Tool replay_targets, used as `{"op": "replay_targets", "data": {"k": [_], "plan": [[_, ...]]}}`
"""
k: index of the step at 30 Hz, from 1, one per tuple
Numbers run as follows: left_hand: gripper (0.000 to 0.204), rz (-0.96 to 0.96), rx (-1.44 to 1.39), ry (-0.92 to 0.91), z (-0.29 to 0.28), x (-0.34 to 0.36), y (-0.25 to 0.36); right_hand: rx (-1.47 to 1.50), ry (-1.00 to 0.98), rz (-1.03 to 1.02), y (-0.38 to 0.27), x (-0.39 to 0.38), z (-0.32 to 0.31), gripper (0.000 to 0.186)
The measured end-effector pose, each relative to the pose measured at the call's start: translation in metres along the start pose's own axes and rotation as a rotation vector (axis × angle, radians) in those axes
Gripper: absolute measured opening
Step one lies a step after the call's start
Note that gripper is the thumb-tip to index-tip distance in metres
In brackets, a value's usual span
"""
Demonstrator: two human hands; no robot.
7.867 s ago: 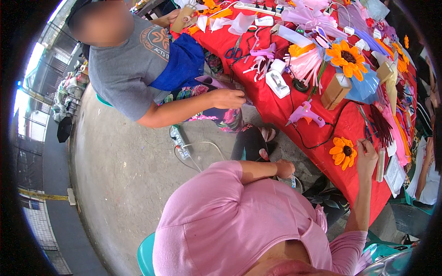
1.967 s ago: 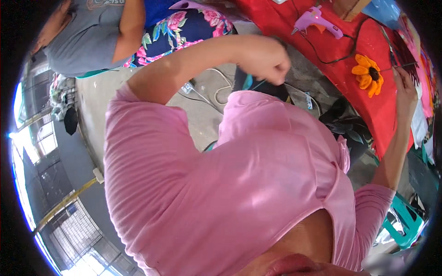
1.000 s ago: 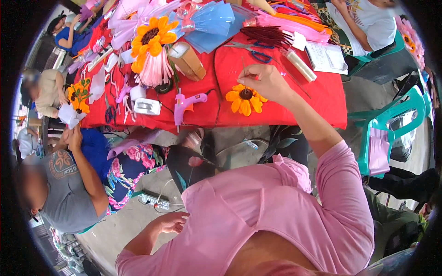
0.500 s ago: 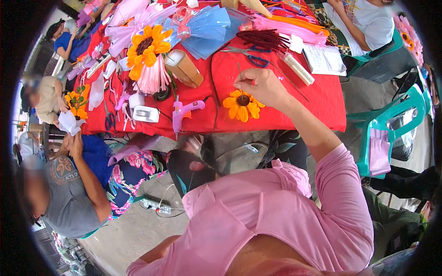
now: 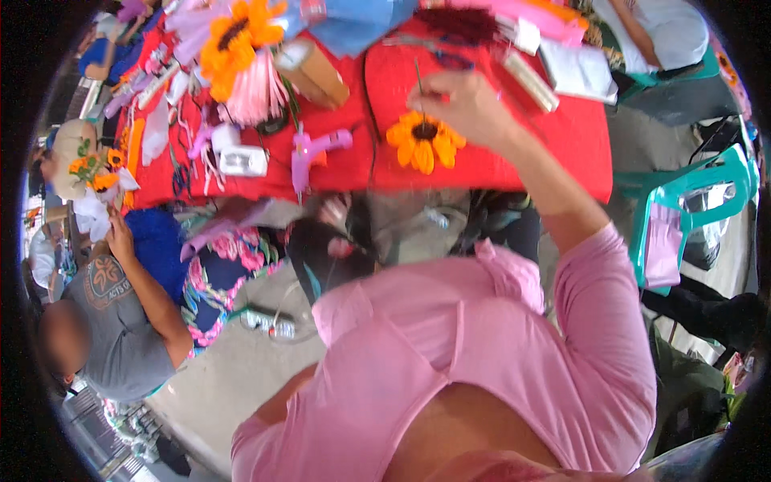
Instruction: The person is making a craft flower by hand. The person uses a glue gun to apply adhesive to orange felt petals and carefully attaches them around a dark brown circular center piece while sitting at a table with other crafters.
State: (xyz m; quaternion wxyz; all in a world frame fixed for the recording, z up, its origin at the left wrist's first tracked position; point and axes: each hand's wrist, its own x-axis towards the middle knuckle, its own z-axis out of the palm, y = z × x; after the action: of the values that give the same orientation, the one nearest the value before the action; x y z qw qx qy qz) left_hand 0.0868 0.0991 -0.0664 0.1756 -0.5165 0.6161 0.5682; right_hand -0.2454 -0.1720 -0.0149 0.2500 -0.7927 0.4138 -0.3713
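My right hand is over the near right part of the red table, its fingers pinched on the thin green stem of an orange flower. The flower head has a dark brown centre and fuzzy petals. It is just below my fingers, with the stem rising above them. Whether the petals touch the cloth, I cannot tell. My left hand is out of sight; only part of that arm shows beside my pink shirt. To the left of the flower lies a lilac glue gun.
On the red cloth are a cardboard holder, a larger orange flower, blue-handled scissors and a notebook. A person in grey holds a small bouquet at left. A green chair stands at right.
The whole view has shifted, so the table sits higher in the picture, with blur. My right hand keeps its pinch on the stem. The bouquet at left has turned, showing more flowers.
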Motion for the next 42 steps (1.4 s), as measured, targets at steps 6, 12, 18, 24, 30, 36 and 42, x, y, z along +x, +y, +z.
{"op": "replay_targets", "data": {"k": [6, 12, 18, 24, 30, 36, 42], "plan": [[0.033, 0.136, -0.040, 0.212, -0.048, 0.020, 0.078, 0.161, -0.190, 0.344, -0.015, -0.003, -0.002, 0.018], [0.033, 0.313, -0.098, 0.367, -0.081, 0.047, 0.143, 0.032, -0.041, 0.073, 0.000, 0.004, -0.003, 0.018], [0.034, 0.319, -0.091, 0.369, -0.082, 0.071, 0.167, 0.212, -0.122, 0.162, 0.012, 0.006, -0.004, 0.022], [0.034, 0.229, -0.092, 0.319, -0.081, 0.074, 0.164, 0.313, -0.163, 0.145, 0.020, 0.007, -0.001, 0.020], [0.035, 0.177, -0.090, 0.291, -0.079, 0.071, 0.158, 0.292, -0.157, -0.027, 0.023, 0.005, 0.001, 0.016], [0.035, 0.154, -0.083, 0.277, -0.074, 0.063, 0.149, 0.323, -0.145, 0.020, 0.021, 0.008, 0.001, 0.016], [0.036, 0.042, -0.055, 0.208, -0.057, 0.039, 0.118, 0.265, -0.157, 0.036, 0.016, 0.007, -0.001, 0.018]]}}
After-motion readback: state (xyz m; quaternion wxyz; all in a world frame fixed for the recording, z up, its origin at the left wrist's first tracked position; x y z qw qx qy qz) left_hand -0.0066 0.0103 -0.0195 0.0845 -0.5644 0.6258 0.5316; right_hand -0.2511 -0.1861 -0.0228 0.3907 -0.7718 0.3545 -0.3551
